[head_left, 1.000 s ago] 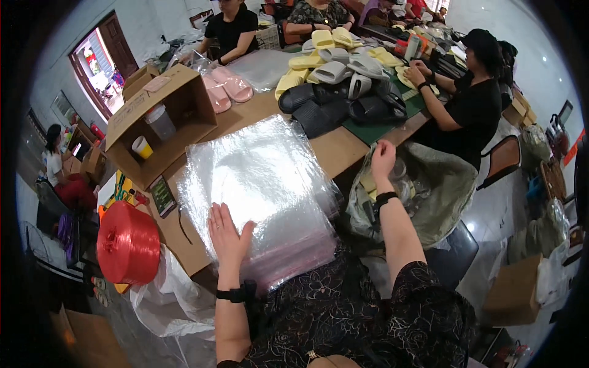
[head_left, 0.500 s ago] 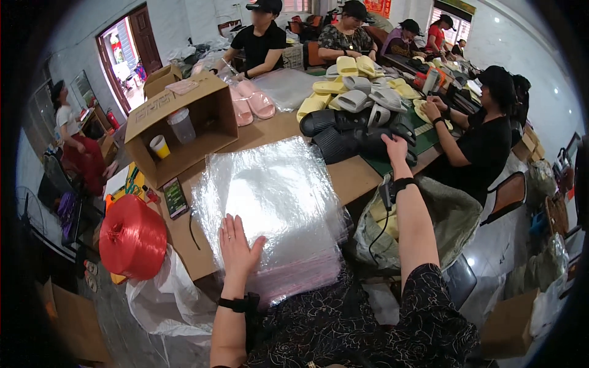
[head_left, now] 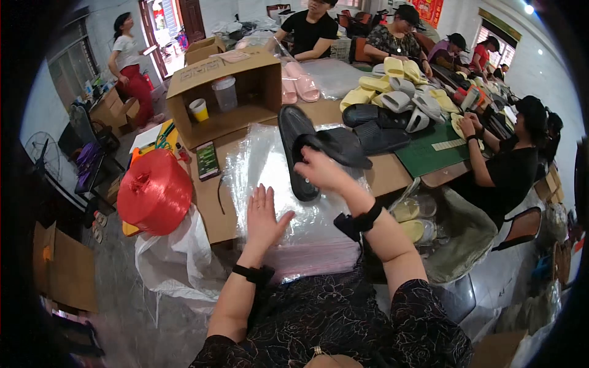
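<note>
White walls (head_left: 546, 73) enclose a workroom, with several people (head_left: 315, 34) across the top of the frame. Across the middle runs a brown tabletop (head_left: 392, 175), bearing an open-fronted cardboard box (head_left: 202, 78) left of centre and a flat green mat (head_left: 435, 153) at right. At lower right, a grey-green woven sack (head_left: 463, 239) holds pale yellow slippers (head_left: 412, 230) that look already wrapped in clear plastic. Centre, a stack of flat, clear plastic bags (head_left: 313, 257) with pinkish edges seems unfilled. Loose yellow and grey slippers (head_left: 399, 86) heap at upper right, apparently unwrapped. Over the stack are two black ribbed slippers, neither bagged: one lengthwise black slipper (head_left: 294, 130) and one crosswise black slipper (head_left: 343, 149). The right hand (head_left: 323, 170) appears to grasp the crosswise one, fingertips partly hidden; the left hand (head_left: 264, 213) rests flat on the stack, fingers extended, gripping nothing. Left of centre lies a lit phone (head_left: 208, 161).
</note>
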`<action>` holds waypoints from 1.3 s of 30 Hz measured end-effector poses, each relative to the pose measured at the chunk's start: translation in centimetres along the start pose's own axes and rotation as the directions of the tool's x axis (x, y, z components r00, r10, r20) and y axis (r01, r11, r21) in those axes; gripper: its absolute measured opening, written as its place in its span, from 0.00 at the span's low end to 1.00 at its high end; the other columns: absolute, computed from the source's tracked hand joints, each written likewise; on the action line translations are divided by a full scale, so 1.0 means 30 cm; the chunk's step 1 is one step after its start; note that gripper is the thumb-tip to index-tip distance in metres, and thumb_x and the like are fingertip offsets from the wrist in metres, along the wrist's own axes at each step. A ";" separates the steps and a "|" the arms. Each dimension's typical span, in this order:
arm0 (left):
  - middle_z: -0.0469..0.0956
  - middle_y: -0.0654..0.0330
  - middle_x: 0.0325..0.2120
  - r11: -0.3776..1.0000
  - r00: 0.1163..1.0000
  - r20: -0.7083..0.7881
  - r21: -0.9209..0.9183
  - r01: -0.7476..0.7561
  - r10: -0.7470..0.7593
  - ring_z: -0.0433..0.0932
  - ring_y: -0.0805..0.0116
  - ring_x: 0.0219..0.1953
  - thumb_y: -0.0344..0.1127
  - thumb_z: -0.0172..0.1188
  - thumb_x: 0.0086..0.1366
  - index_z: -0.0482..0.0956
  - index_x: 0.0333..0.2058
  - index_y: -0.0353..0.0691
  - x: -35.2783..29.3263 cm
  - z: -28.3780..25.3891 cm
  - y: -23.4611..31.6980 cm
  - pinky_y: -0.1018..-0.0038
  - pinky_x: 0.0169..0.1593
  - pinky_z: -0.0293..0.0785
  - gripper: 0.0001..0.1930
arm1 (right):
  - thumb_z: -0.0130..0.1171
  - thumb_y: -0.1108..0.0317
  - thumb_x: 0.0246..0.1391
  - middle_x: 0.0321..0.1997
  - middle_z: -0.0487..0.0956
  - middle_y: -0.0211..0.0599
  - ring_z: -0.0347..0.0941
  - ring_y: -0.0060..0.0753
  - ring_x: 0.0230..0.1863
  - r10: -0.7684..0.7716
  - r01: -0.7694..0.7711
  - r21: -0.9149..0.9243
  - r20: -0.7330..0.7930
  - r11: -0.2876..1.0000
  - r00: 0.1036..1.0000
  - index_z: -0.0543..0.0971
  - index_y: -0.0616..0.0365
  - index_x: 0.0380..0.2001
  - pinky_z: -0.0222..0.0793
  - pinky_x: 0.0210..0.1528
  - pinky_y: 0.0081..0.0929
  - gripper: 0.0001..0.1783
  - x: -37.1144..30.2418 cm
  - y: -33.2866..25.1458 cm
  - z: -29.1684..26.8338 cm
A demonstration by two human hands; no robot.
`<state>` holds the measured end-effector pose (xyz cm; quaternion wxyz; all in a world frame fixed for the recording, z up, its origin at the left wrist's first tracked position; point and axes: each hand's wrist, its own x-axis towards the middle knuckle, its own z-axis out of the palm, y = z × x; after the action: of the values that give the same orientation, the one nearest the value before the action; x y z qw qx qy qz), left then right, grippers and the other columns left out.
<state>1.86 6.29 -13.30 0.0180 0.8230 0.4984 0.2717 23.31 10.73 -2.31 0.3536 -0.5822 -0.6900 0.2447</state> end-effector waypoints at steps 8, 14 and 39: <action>0.54 0.36 0.69 0.999 0.999 0.025 -0.008 0.040 -0.039 0.51 0.41 0.72 0.64 0.57 0.62 0.58 0.67 0.29 0.006 -0.002 -0.005 0.51 0.73 0.43 0.48 | 0.66 0.69 0.50 0.39 0.82 0.40 0.78 0.44 0.42 -0.334 0.334 -0.056 -0.314 0.941 0.889 0.82 0.57 0.41 0.73 0.46 0.37 0.13 -0.282 -0.127 -0.015; 0.54 0.36 0.69 0.999 0.999 0.021 -0.015 0.041 -0.041 0.51 0.41 0.72 0.64 0.56 0.63 0.58 0.67 0.29 0.007 -0.007 -0.009 0.52 0.73 0.43 0.47 | 0.70 0.64 0.46 0.52 0.75 0.42 0.70 0.50 0.52 -0.261 0.188 -0.343 -0.181 0.920 0.948 0.77 0.59 0.51 0.69 0.54 0.42 0.27 -0.228 0.122 -0.072; 0.76 0.53 0.56 0.980 0.998 -0.063 -0.198 -0.022 0.009 0.67 0.47 0.62 0.57 0.64 0.57 0.77 0.55 0.43 0.008 -0.028 -0.015 0.54 0.64 0.61 0.32 | 0.69 0.56 0.50 0.49 0.71 0.58 0.71 0.61 0.50 -0.137 0.110 -0.097 -0.342 0.989 0.929 0.70 0.68 0.48 0.70 0.52 0.47 0.31 0.058 -0.038 0.371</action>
<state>1.20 6.52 -12.62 0.0823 0.8122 0.4628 0.3455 13.86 13.01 -8.11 0.4623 -0.5847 -0.6607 0.0886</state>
